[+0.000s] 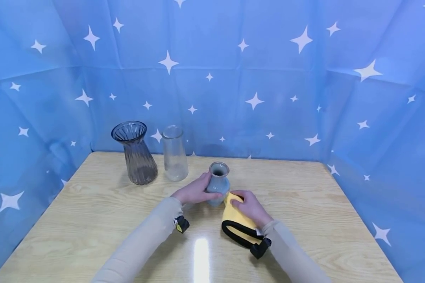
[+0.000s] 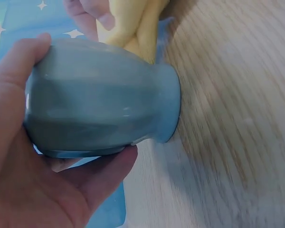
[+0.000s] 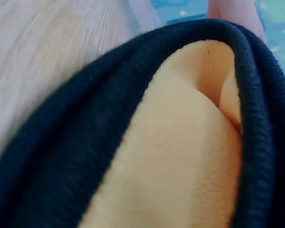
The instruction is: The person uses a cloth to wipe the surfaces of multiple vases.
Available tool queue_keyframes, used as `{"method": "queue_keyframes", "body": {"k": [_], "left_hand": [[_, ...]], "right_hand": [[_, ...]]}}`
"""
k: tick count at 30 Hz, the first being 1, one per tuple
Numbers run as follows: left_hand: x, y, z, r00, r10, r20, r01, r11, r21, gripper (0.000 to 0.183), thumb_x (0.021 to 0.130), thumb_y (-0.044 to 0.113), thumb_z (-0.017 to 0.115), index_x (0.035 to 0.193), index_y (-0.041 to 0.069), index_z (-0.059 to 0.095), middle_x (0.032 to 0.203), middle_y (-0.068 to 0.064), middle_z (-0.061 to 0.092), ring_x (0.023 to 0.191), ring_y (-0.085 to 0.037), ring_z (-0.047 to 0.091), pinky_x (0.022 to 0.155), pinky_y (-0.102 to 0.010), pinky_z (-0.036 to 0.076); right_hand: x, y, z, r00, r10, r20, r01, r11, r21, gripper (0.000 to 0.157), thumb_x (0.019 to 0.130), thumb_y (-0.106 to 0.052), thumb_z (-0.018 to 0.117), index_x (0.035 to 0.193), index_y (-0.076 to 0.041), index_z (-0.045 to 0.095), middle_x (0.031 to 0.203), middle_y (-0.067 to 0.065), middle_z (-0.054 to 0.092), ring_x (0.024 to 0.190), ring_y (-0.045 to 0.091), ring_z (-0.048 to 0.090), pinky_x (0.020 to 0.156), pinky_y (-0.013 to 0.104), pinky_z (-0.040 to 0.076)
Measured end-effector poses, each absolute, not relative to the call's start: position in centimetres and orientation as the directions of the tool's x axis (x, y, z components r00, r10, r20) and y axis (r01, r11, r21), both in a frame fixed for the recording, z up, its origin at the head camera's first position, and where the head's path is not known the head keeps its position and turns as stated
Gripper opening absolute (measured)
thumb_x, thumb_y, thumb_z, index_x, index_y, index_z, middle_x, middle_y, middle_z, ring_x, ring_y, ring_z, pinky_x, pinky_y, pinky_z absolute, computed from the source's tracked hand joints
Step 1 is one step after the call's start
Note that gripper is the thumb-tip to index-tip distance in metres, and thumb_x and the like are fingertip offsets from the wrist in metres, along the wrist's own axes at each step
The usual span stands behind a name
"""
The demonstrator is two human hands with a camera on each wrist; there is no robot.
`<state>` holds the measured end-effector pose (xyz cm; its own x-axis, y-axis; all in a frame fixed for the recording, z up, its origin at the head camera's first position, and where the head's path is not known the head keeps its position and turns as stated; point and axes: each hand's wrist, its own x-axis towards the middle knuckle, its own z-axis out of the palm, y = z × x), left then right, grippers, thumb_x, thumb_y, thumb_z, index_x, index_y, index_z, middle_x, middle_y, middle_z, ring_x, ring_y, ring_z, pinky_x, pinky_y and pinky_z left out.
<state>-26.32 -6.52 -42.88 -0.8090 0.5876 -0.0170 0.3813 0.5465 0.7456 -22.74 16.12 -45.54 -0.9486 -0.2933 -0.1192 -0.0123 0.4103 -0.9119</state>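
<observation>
A small blue-grey glazed vase [image 1: 217,181] with a narrow neck and flared rim is gripped by my left hand [image 1: 195,191], thumb across the front of its body. In the left wrist view, the vase [image 2: 99,99] lies between thumb and fingers, its foot close to the wood. My right hand [image 1: 250,207] pinches a yellow cloth [image 1: 235,212] with a thick black border, bunched against the vase's right side. Filling most of the right wrist view, the folded cloth [image 3: 171,142] hides the right fingers there.
Toward the back left of the wooden table [image 1: 287,204] stand a dark ribbed glass vase [image 1: 139,157] with a wide rim and a clear glass vase [image 1: 175,157]. A blue curtain [image 1: 212,98] with white stars encloses the table at the back and sides.
</observation>
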Motion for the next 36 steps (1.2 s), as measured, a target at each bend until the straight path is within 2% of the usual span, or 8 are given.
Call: {"method": "queue_keyframes", "body": {"k": [3,6,9,12,18,22,26,36], "left_hand": [[-26.4,-6.7,-43.2,-0.806,0.592,0.016,0.4,0.524,0.752,0.08,0.089,0.038,0.068,0.148,0.006,0.026,0.131,-0.014,0.047,0.118,-0.025,0.051,0.1,-0.04,0.042],[-26.4,-6.9,-43.5,-0.814,0.58,0.047,0.394,0.49,0.777,0.084,0.087,0.036,0.071,0.149,0.006,0.023,0.133,-0.015,0.049,0.12,-0.026,0.051,0.1,-0.04,0.043],[-26.1,-6.9,-43.9,-0.841,0.536,0.068,0.379,0.497,0.781,0.091,0.085,0.038,0.073,0.151,0.008,0.017,0.135,-0.015,0.046,0.119,-0.026,0.05,0.098,-0.039,0.043],[-25.4,-6.9,-43.9,-0.877,0.471,0.093,0.374,0.55,0.746,0.091,0.083,0.041,0.075,0.15,0.01,0.022,0.13,-0.014,0.04,0.112,-0.025,0.05,0.094,-0.038,0.045],[-24.0,-6.5,-42.8,-0.889,0.404,0.216,0.433,0.585,0.685,0.071,0.081,0.033,0.077,0.136,0.0,0.044,0.117,-0.013,0.04,0.102,-0.026,0.051,0.088,-0.04,0.048],[-23.6,-6.2,-42.2,-0.893,0.373,0.252,0.439,0.595,0.674,0.054,0.087,0.03,0.073,0.126,-0.002,0.054,0.115,-0.014,0.048,0.099,-0.026,0.055,0.085,-0.04,0.05],[-23.7,-6.0,-42.1,-0.898,0.325,0.296,0.437,0.583,0.685,0.045,0.088,0.026,0.073,0.119,-0.003,0.06,0.111,-0.014,0.057,0.101,-0.028,0.059,0.087,-0.041,0.05],[-24.4,-6.0,-42.1,-0.881,0.319,0.348,0.472,0.609,0.638,0.036,0.083,0.023,0.078,0.108,-0.001,0.067,0.097,-0.012,0.063,0.089,-0.024,0.062,0.076,-0.039,0.052]], "right_hand": [[-22.5,16.3,-45.2,-0.955,-0.263,-0.136,0.025,0.385,-0.923,0.038,0.096,-0.007,0.056,0.131,0.005,0.054,0.09,0.011,0.063,0.064,0.02,0.061,0.06,0.031,0.053],[-22.3,16.5,-44.3,-0.971,-0.22,-0.093,-0.008,0.42,-0.907,0.037,0.096,-0.007,0.058,0.132,0.001,0.056,0.102,0.012,0.064,0.07,0.019,0.06,0.064,0.031,0.052],[-22.1,16.7,-42.9,-0.977,-0.211,0.02,-0.124,0.491,-0.862,0.038,0.095,-0.008,0.059,0.132,-0.001,0.056,0.114,0.014,0.062,0.078,0.018,0.059,0.067,0.03,0.051],[-21.9,16.5,-41.6,-0.962,-0.238,0.133,-0.241,0.51,-0.826,0.038,0.096,-0.009,0.06,0.134,-0.004,0.056,0.118,0.015,0.061,0.078,0.018,0.059,0.066,0.03,0.052],[-21.8,15.8,-40.1,-0.889,-0.31,0.338,-0.455,0.506,-0.733,0.039,0.095,-0.007,0.06,0.133,-0.005,0.056,0.118,0.016,0.061,0.075,0.018,0.06,0.06,0.029,0.054],[-22.2,15.8,-40.1,-0.817,-0.364,0.448,-0.576,0.555,-0.6,0.038,0.092,-0.003,0.063,0.13,-0.003,0.059,0.123,0.017,0.06,0.095,0.025,0.061,0.071,0.036,0.054],[-22.6,15.8,-40.3,-0.76,-0.442,0.476,-0.649,0.563,-0.512,0.039,0.091,-0.003,0.064,0.131,-0.004,0.06,0.126,0.016,0.059,0.112,0.031,0.055,0.081,0.044,0.052],[-21.6,15.0,-43.1,-0.68,-0.485,0.55,-0.71,0.623,-0.329,0.041,0.089,-0.004,0.068,0.129,-0.003,0.061,0.125,0.014,0.059,0.103,0.028,0.056,0.074,0.038,0.053]]}}
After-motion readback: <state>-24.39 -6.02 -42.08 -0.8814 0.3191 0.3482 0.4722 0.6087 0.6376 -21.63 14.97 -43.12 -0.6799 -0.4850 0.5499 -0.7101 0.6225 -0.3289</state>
